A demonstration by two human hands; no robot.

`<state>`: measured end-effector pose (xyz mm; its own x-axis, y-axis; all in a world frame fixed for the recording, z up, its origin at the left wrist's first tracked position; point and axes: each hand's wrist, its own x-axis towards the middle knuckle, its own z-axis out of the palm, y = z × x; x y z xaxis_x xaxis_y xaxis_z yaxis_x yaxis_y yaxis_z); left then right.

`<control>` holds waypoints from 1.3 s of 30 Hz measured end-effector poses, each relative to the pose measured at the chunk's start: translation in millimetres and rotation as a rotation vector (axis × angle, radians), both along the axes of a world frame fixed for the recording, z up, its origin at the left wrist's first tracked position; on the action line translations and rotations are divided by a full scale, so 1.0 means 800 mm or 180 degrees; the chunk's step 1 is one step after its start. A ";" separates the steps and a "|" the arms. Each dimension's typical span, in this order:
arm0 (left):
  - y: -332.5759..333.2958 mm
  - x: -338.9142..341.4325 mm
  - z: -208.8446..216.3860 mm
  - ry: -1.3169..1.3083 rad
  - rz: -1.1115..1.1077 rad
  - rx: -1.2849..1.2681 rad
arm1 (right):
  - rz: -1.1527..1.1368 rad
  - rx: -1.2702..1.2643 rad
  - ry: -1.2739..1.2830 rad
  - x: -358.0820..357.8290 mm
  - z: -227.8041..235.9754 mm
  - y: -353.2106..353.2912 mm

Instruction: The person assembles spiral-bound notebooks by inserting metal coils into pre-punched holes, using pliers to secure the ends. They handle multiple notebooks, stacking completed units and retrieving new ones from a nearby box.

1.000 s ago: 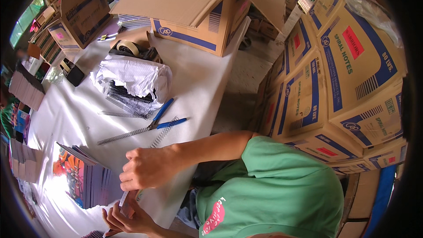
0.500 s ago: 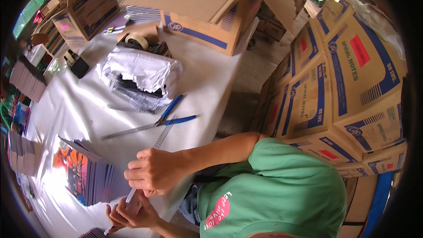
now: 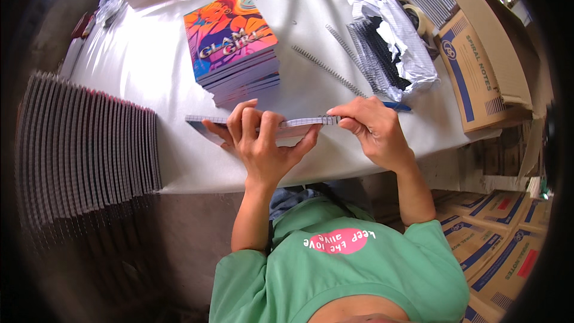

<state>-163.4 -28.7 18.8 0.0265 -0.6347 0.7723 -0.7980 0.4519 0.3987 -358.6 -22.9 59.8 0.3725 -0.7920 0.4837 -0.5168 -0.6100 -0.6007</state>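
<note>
Head view: both hands are meeting at a thin notebook (image 3: 302,122), which is standing edge-up on the person's side of the stack of colourful books (image 3: 233,48).
Left hand: the left hand (image 3: 263,143) is showing its back, its fingers bending over the notebook and its thumb stretching right along the near face; the grip is clamping the notebook between them.
Right hand: the right hand (image 3: 376,134) is pinching the end of a wire coil (image 3: 329,120) between thumb and index finger, the other fingers curling in.
Forearms: the left is rising nearly straight toward the stack; the right is leaning leftward.
Loose coils: spiral coils (image 3: 329,70) are lying right of the stack.
</note>
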 end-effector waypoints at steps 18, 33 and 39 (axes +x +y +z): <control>0.025 0.030 -0.009 -0.0218 -0.0872 0.0037 | -0.0936 0.0856 0.2027 -0.059 -0.014 -0.202; 0.008 0.034 -0.027 -0.0521 -0.0582 -0.0390 | 0.0380 0.0380 0.0765 -0.054 0.004 -0.240; -0.018 0.020 -0.015 -0.0801 -0.0733 -0.0169 | 0.0078 0.0684 0.1824 -0.008 -0.004 -0.293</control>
<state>-147.2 -43.3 7.0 -0.3084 -0.5607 0.7685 -0.7431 0.6463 0.1734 -364.9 -257.1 56.5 0.5456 -0.8375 0.0314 -0.7814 -0.5219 -0.3421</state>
